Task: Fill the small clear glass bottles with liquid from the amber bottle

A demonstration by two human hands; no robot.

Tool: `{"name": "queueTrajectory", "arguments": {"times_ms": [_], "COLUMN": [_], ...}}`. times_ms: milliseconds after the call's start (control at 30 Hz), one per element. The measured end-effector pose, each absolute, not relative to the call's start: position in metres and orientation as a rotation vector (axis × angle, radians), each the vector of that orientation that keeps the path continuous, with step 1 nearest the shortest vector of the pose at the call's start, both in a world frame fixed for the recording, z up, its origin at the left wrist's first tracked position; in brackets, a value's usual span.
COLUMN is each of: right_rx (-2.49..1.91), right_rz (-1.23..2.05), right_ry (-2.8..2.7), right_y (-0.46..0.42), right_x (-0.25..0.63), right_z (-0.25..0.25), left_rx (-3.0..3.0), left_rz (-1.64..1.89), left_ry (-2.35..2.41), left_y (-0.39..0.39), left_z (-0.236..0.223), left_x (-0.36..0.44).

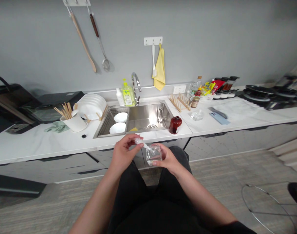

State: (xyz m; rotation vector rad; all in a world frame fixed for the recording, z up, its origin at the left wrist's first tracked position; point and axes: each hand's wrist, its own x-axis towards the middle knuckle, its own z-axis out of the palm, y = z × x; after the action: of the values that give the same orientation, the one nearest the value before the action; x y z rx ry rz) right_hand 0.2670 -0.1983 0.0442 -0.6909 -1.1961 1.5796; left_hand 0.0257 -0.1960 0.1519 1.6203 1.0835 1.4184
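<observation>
My left hand (127, 149) pinches a small translucent white plastic piece (139, 141) with a narrow tip, which looks like a pump or nozzle top. The tip points down to the right, at the mouth of a clear, square-sided container (153, 156). Around the right side of that container, the fingers and thumb of my right hand (168, 160) are closed. Both things are held over my lap, in front of the counter edge. Whether the tip touches the container I cannot tell. Near the sink's right front corner stands a brown-red bottle (175, 125).
Behind my hands lies the steel sink (141, 117) with white bowls (117, 128) and a faucet (136, 85). A utensil holder (74, 123) and plates (91, 105) stand left. Rightward are a wooden rack (179, 102), a clear object (196, 114) and a phone (219, 118).
</observation>
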Motion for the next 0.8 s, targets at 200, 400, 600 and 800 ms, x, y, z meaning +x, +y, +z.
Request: {"name": "queueTrajectory", "arguments": {"times_ms": [200, 400, 600, 800], "right_rx": [-0.728, -0.748, -0.739, -0.757], "right_rz": [1.551, 1.561, 1.633, 1.631], "right_ry": [-1.214, -1.22, -1.136, -1.116], "right_y": [-0.192, -0.18, -0.17, -0.159], "right_x": [0.265, 0.26, 0.258, 0.253], "right_z": [0.04, 0.038, 0.031, 0.027], "left_rx": [1.646, 1.46, 1.029, 1.005], "left_rz": [1.345, 1.377, 1.555, 1.594], "left_ry": [1.114, 1.161, 1.344, 2.283], "left_y": [-0.196, -0.193, -0.166, -0.127], "left_z": [0.144, 0.13, 0.092, 0.045], "left_x": [0.01, -0.027, -0.118, -0.236]}}
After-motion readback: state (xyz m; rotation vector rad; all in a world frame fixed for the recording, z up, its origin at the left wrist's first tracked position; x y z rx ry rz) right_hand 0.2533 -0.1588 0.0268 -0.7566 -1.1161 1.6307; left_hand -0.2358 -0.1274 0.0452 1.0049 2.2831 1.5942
